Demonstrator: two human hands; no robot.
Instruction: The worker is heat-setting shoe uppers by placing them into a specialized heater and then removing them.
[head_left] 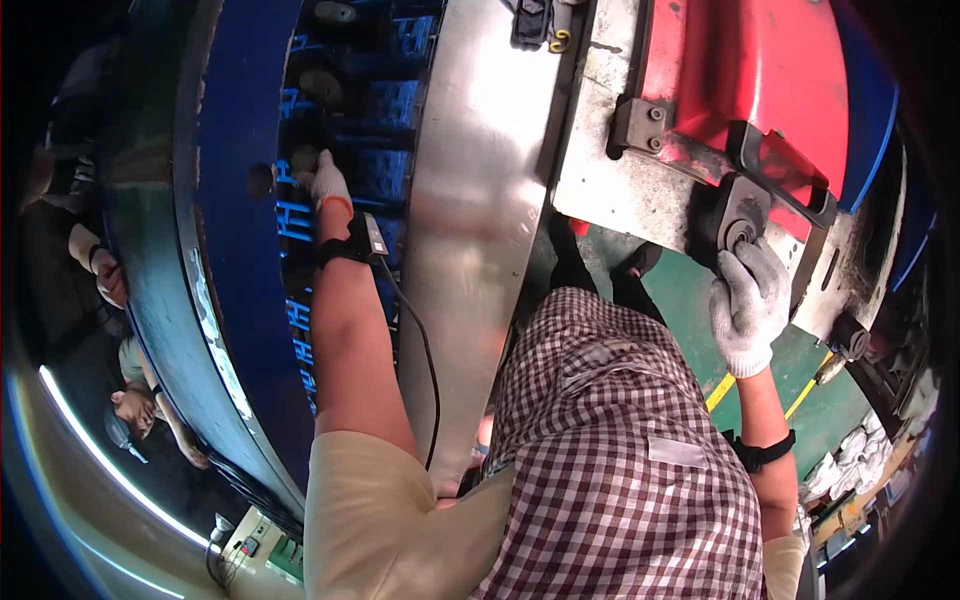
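My left hand (pixel 329 183), in a white glove with an orange cuff, reaches into a dark, blue-lit gap of a machine. Its thumb sticks up; the other fingers are mostly lost in shadow next to a dull round piece (pixel 304 163), and a grip on it cannot be made out. Similar rounded pieces (pixel 320 87) sit farther along the gap. On the right, my gloved right hand (pixel 750 305) has its fingers extended and lightly bent, the tips at a round button (pixel 741 228) on a black control box (pixel 722 205). Nothing is held in that hand.
A broad metal ledge (pixel 475 200) runs between my arms. Red machine housing (pixel 790 90) stands above the black box. Beyond the blue beam (pixel 235 200), another person (pixel 140 405) is at the left. A cable (pixel 430 370) hangs from my left wrist device. White cloths (pixel 855 455) lie at lower right.
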